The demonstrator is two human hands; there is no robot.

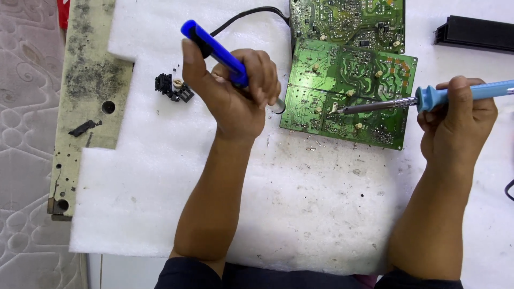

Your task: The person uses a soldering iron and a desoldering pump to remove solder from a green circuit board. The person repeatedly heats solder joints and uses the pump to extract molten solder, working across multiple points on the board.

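My left hand (235, 93) grips a dark blue desoldering pump (214, 49), its pale tip pointing down-right just off the left edge of a green circuit board (369, 69). My right hand (455, 120) holds a light blue soldering iron (444, 96) by its handle. The iron's metal tip (340, 110) rests on the lower part of the green circuit board, near a small pale component. The board lies solder side up on a white foam sheet (160, 176).
A small black removed component (173, 88) lies on the foam left of my left hand. A black cable (251, 15) runs to the board's top left. A black rectangular part (474, 32) sits at the top right. A dirty beige panel (85, 75) lies under the foam at left.
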